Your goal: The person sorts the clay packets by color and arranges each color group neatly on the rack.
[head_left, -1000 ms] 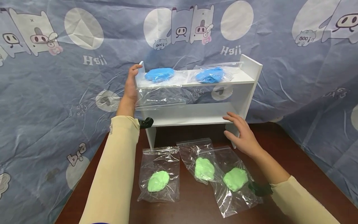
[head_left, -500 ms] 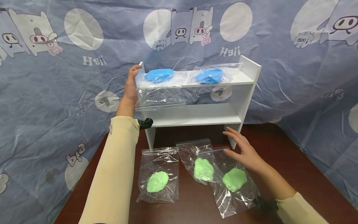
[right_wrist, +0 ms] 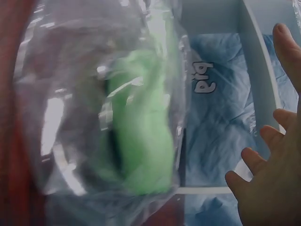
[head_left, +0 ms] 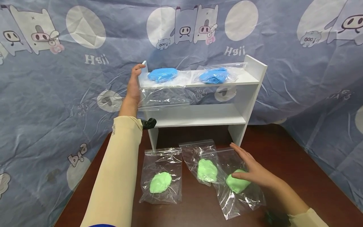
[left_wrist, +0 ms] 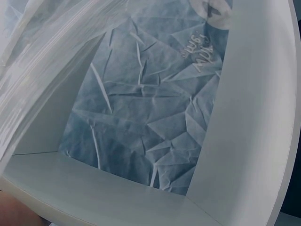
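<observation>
Lowering the outspread, empty right hand (head_left: 258,172) within apparent reach of the flat green lump (head_left: 235,186) in the rightmost clear plastic bag (head_left: 229,206) on the dark-red table (head_left: 195,214), while gripping the white two-tier shelf (head_left: 204,115) with the left hand (head_left: 133,86).

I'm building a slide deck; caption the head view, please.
Left hand at the side of a white shelf, right hand open near a bagged green lump.

Head view: left hand (head_left: 133,86), most fingers hidden; right hand (head_left: 258,171) covering part of green lump (head_left: 236,185) in zip bag (head_left: 227,205); print (head_left: 113,129) on left sleeve (head_left: 110,167) unreadably small; blue object (head_left: 102,225) cut off by bottom edge, unidentifiable. Right wrist view: lump and bag blurred, right hand cut off at right. Left wrist view: left hand cut to corner sliver.
</observation>
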Demonstrator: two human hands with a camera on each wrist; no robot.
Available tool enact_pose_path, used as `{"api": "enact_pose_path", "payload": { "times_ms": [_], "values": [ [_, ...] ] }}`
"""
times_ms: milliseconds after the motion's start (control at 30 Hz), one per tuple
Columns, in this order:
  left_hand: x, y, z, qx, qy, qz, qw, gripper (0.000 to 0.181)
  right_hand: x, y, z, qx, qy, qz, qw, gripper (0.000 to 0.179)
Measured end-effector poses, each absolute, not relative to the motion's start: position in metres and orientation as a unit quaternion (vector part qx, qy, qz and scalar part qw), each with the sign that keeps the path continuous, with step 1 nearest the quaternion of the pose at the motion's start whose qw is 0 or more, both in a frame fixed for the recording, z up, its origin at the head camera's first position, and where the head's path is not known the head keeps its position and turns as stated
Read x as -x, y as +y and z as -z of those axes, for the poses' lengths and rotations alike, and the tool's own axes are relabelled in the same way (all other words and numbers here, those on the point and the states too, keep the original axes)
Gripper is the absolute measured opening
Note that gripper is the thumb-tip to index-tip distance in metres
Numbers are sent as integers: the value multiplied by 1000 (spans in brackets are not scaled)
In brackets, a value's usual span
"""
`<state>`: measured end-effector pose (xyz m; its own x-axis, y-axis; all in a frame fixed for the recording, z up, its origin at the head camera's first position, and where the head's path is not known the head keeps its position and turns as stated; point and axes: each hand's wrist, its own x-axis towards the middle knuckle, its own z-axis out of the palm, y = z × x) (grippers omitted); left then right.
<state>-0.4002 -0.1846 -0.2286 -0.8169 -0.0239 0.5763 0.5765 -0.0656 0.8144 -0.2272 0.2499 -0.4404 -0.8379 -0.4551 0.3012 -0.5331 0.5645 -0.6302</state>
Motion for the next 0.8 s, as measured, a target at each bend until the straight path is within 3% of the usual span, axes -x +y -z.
{"api": "enact_pose_path", "payload": {
  "times_ms": [433,800],
  "values": [
    [400,-185,226,216,-651,693,220,45,214,267,473,-261,-893,-364,41,108],
    [399,-183,229,223,-640,700,224,42,208,276,485,-261,-901,-346,-10,117]
  ]
}}
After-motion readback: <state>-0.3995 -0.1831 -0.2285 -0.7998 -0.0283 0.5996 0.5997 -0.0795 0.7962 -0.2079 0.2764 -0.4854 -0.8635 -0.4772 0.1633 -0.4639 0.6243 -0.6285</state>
